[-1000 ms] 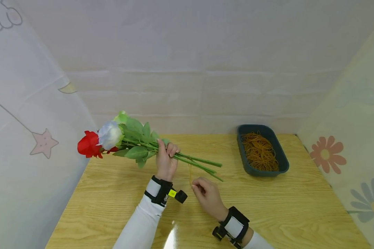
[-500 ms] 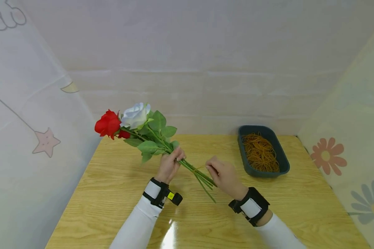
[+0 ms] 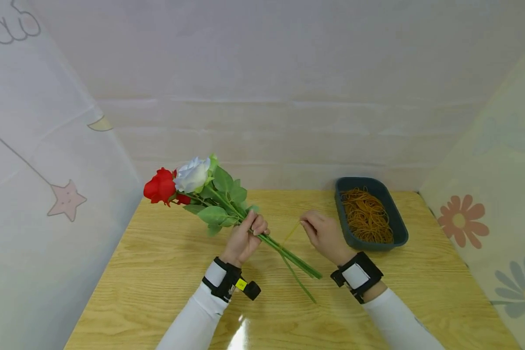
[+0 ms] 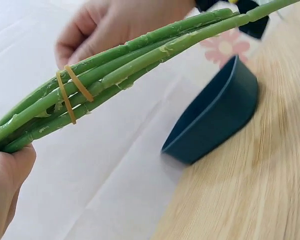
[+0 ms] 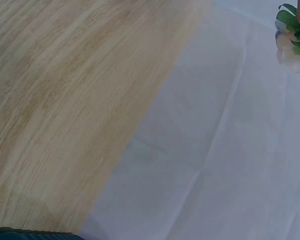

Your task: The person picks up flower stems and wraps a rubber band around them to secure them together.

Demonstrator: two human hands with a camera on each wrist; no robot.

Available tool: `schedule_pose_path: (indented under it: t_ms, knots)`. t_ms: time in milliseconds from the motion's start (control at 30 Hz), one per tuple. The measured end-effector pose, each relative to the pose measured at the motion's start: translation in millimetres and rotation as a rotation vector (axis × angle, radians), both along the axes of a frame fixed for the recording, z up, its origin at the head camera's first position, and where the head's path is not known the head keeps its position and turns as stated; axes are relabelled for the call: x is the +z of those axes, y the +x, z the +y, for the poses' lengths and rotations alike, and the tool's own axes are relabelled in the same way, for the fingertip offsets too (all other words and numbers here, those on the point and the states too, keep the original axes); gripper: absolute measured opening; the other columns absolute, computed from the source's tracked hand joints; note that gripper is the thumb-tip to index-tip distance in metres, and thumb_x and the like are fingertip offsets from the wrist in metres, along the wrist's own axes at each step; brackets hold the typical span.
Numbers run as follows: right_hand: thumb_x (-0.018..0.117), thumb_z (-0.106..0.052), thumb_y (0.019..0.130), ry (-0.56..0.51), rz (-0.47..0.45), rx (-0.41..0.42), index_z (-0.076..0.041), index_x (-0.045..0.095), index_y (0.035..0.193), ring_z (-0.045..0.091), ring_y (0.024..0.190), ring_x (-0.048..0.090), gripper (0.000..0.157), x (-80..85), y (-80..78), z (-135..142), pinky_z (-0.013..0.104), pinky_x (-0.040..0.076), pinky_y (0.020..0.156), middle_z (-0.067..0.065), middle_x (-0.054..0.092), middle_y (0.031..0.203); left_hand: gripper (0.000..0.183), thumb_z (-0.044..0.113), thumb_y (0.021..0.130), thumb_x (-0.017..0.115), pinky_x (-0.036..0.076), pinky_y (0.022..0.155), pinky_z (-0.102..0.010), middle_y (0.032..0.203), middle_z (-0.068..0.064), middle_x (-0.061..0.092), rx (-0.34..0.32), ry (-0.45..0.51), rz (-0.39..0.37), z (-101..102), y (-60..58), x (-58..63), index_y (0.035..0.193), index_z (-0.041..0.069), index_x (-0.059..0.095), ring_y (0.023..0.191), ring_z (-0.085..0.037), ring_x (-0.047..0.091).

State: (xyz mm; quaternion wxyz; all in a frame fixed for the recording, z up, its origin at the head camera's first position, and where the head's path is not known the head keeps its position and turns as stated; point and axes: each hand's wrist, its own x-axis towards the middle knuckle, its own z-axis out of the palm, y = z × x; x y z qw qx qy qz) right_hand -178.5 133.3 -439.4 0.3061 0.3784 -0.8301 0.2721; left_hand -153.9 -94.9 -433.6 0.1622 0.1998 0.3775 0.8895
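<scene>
My left hand (image 3: 243, 239) grips a bunch of artificial roses by the green stems (image 4: 140, 50), just below the leaves. A red rose (image 3: 159, 186) and a pale blue-white rose (image 3: 193, 175) show at the upper left end; another red bloom is partly hidden behind. Around the stems below that hand runs a rubber band (image 4: 80, 86), two strands crossing them in the left wrist view. My right hand (image 3: 325, 236) pinches the band's far end and stretches it up and right from the stems. One stem splays away from the others at the bottom.
A dark blue-green plastic basket (image 3: 400, 237) holding a heap of rubber bands (image 3: 367, 216) stands right of the right hand. Beneath lies a wooden table (image 3: 157, 282), with a pale cloth backdrop (image 3: 262, 121) behind its far edge.
The right hand has moved up and right, pulling the rubber band that now loops round the stems. The bouquet has swung so its stem ends point lower; the blooms have shifted right.
</scene>
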Motion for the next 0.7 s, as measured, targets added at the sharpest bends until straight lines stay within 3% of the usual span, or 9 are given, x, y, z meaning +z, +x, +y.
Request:
schedule_pose_path:
  t_ms: [200,433,600,700]
  knots:
    - [0.048,-0.017,0.097,-0.033,0.026,-0.002,-0.004,0.058,0.084,0.008,0.057,0.043,0.021,-11.4,-4.6,2.6,0.021,0.037,0.051,0.004,0.054,0.072,0.033,0.023,0.104,0.013,0.037,0.075,-0.019,0.069,0.000,0.017,-0.053,0.113,-0.037,3.3,4.8,6.1,0.073,0.017,0.025,0.064,-0.014,0.017]
    - [0.036,-0.028,0.100,-0.090,0.047,-0.028,-0.006,0.056,0.080,0.008,0.058,0.038,0.036,-25.8,0.9,-6.7,0.021,0.033,0.053,0.002,0.048,0.067,0.034,0.012,0.103,0.009,0.040,0.078,-0.022,0.072,0.002,0.018,-0.130,0.484,-0.168,7.3,8.8,17.8,0.074,0.013,0.028,0.065,-0.011,0.018]
    - [0.036,-0.031,0.100,-0.178,-0.038,-0.028,-0.008,0.054,0.078,0.005,0.059,0.038,0.037,-32.6,16.7,-22.7,0.017,0.032,0.053,0.000,0.048,0.068,0.031,0.014,0.103,0.012,0.035,0.076,-0.024,0.072,0.002,0.015,-0.102,0.647,-0.236,9.3,10.2,21.5,0.074,0.013,0.023,0.065,-0.010,0.017]
    - [0.043,-0.018,0.099,-0.306,-0.222,0.109,-0.005,0.049,0.076,0.005,0.056,0.034,0.027,-41.0,27.3,-32.3,0.018,0.032,0.051,0.001,0.043,0.066,0.030,0.015,0.104,0.014,0.032,0.075,-0.025,0.071,0.001,0.016,-0.065,0.669,-0.226,9.2,9.1,23.3,0.074,0.013,0.020,0.065,-0.011,0.017]
